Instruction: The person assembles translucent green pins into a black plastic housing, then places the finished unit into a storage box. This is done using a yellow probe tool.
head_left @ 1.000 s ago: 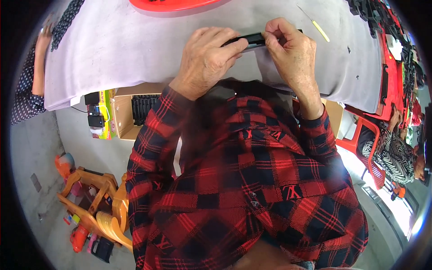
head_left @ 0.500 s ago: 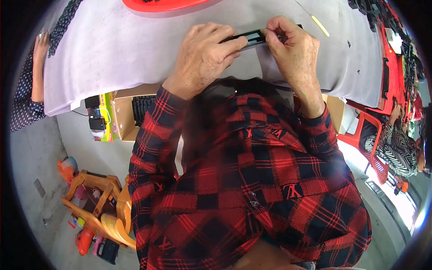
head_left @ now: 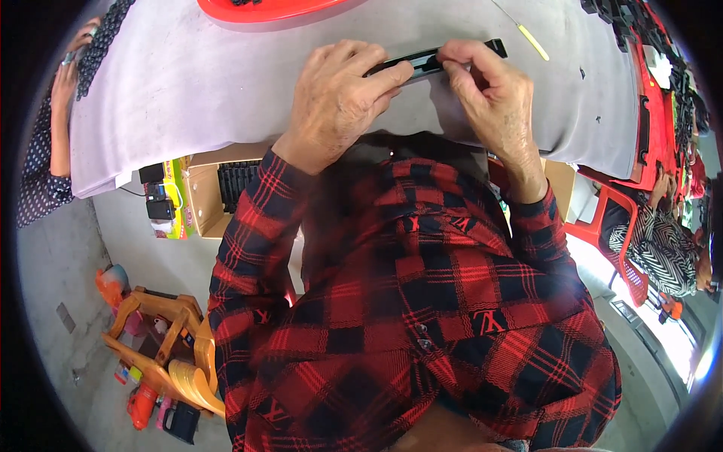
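Observation:
Above the near part of the table I hold a long, narrow black plastic strip [head_left: 493, 50] with a pale, shiny inset along its middle. My left hand [head_left: 339, 102] is closed round its left end, thumb along the near side and fingers over the top. My right hand [head_left: 493, 94] has thumb and index finger pinched together at the strip's middle. A small dark bit shows by those fingertips, but its kind is hidden. The strip's right end sticks out bare past my right index finger.
A red tray [head_left: 271, 10] with black bits stands at the far edge; a yellow-handled pick [head_left: 535, 44] lies to the right. Black parts [head_left: 102, 45] pile up at the far left beside another person's hand [head_left: 64, 79]. A cardboard box [head_left: 207, 200] stands below the table edge.
My right thumb and index finger have shifted slightly left along the strip, uncovering more of its right end. The left hand keeps its hold. The other person's hands at the left have moved.

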`<state>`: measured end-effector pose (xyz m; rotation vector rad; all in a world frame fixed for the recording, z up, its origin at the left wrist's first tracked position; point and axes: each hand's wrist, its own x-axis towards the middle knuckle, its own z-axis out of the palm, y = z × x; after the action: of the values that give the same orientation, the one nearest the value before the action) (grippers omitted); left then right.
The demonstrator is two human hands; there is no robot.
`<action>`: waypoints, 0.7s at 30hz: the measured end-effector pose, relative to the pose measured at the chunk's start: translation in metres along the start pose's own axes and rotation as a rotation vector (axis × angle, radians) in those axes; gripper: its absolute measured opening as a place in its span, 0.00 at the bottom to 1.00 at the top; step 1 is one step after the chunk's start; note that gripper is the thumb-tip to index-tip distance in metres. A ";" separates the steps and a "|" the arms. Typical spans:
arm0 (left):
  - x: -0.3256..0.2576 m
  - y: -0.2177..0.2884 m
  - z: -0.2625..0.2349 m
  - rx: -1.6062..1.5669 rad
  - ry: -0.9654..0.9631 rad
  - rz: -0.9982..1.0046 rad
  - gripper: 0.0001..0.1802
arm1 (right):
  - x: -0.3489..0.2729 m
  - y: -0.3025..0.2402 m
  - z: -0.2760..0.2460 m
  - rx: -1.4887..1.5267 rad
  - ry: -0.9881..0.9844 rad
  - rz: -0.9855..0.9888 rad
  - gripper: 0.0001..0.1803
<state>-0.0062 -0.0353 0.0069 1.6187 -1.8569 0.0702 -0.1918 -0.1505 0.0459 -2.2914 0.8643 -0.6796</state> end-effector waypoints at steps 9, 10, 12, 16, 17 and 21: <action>0.005 0.001 -0.003 0.018 -0.012 0.034 0.19 | -0.007 0.016 0.007 -0.194 0.037 -0.385 0.17; 0.006 0.000 -0.002 0.021 -0.034 0.033 0.19 | -0.007 0.016 0.005 -0.197 0.041 -0.387 0.17; 0.009 -0.002 -0.003 0.034 -0.052 0.033 0.19 | -0.003 0.016 0.004 -0.274 -0.063 -0.404 0.17; 0.015 -0.001 -0.003 0.032 -0.093 0.054 0.21 | 0.004 0.017 0.000 -0.304 -0.118 -0.397 0.17; 0.015 0.000 -0.002 0.033 -0.105 0.051 0.21 | 0.006 0.021 0.000 -0.189 -0.074 -0.392 0.15; 0.015 0.002 -0.002 0.047 -0.127 0.022 0.22 | 0.016 0.037 -0.029 0.055 0.118 -0.123 0.12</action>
<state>-0.0069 -0.0467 0.0168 1.6695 -1.9828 0.0212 -0.2151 -0.1944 0.0451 -2.2879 0.7531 -0.8893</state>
